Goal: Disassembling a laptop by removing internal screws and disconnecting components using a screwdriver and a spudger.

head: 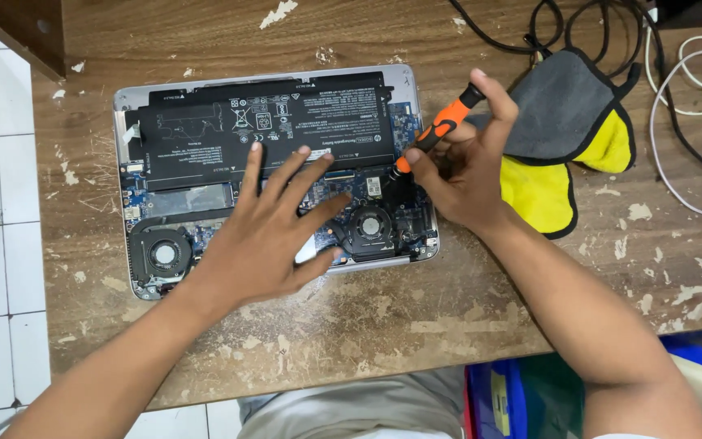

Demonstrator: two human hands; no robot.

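- Grey trousers show at the bottom, closest to the camera, under the edge of the worn wooden table.
- Left hand lies flat with its fingers spread wide on the open laptop; it holds nothing.
- Right hand has its fingers curled tight around an orange and black screwdriver.
- Its tip points down into the right side of the laptop, near 1 of the 2 round fans.
- Big black battery fills the far half of the laptop.
- Grey and yellow cloth lies just right of the laptop, with cables beyond it.
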